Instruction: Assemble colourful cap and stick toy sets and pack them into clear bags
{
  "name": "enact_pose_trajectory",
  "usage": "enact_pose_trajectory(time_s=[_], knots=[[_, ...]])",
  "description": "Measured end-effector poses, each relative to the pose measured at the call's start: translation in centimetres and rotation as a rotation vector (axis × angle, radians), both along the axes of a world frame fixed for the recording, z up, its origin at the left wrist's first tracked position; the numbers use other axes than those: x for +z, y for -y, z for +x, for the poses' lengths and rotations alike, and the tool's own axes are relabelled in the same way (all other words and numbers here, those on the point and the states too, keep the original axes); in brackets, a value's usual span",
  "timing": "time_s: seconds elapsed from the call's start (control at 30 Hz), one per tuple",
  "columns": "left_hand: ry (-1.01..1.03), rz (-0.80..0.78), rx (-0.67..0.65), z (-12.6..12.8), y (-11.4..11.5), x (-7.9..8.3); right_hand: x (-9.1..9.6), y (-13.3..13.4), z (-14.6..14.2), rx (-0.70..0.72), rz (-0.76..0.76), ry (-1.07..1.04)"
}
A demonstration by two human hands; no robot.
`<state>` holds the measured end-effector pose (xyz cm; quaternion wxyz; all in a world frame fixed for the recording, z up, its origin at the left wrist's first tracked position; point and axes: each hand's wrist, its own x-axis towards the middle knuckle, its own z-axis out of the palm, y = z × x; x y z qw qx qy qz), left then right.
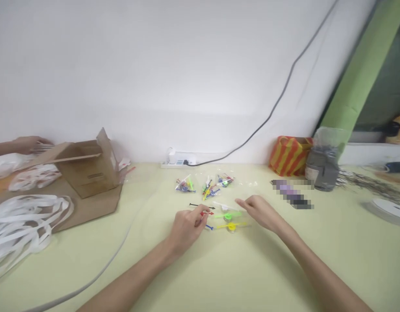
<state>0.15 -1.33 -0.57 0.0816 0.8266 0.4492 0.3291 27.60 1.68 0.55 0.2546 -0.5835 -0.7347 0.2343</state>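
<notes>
Head view: left hand (187, 229) curled, fingertips at a red plastic stick (206, 213), grip impossible to tell; right hand (260, 212) open, fingers spread, just beside a white plastic stick (224, 205); hands apart. Between and just ahead of them on the table (365, 260), a black plastic stick (201, 205), a green plastic spinner (227, 215), a yellow plastic spinner (231, 225) and a blue plastic piece (209, 227). Farther ahead, three clear plastic bags (185, 185) of similar colored pieces. Off to the left, a co-worker's hand (29, 145) behind a cardboard box (89, 169), with white plastic strips (21, 234) nearby. Off to the right, an orange-and-yellow striped bag (290, 156).
</notes>
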Motion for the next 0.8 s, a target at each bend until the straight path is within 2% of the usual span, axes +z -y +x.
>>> enact_pose_trajectory(time_s=[0.1,0.2,0.33,0.43,0.57,0.73,0.8], knots=[[0.099,-0.028,0.053,-0.5,-0.1,0.6,-0.6,0.2,-1.3,-0.104,0.177,-0.168],[0.22,-0.075,0.146,-1.6,-1.0,1.1,-1.2,1.0,-2.5,-0.131,0.214,-0.255],[0.336,-0.069,0.262,-3.4,-2.6,1.3,-2.0,2.2,-3.4,-0.119,0.239,-0.283],[0.335,-0.012,0.33,-4.6,-3.3,1.3,-2.5,2.8,-3.7,-0.13,0.321,-0.236],[0.358,0.013,0.314,-5.6,-3.7,1.0,-2.7,2.9,-3.9,-0.076,0.522,-0.194],[0.434,-0.184,0.314,-7.0,-4.6,-0.4,-2.5,2.0,-3.1,0.063,0.748,-0.178],[0.413,-0.134,0.325,-7.5,-4.8,-1.0,-2.8,1.7,-2.5,0.089,0.864,-0.114]])
